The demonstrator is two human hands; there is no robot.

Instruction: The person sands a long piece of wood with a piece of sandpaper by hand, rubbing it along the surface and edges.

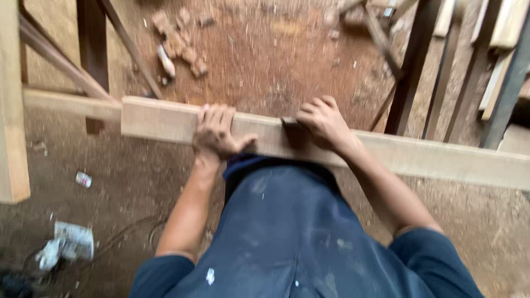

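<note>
A long pale wooden plank (430, 157) runs across the view from left to right at waist height. My left hand (217, 132) lies over its top edge, fingers curled on the far side and thumb on the near face. My right hand (323, 122) grips the plank a little to the right, with a small dark object (289, 122) under its fingers; what the object is cannot be made out. My dark blue shirt (287, 237) fills the lower middle.
Reddish dirt floor lies below, with broken bricks (182, 41) at the upper left. Dark wooden posts (93, 49) and slanted braces (55, 55) stand left; more posts (411, 77) and stacked boards (497, 55) stand right. Litter and a cable (69, 243) lie at the lower left.
</note>
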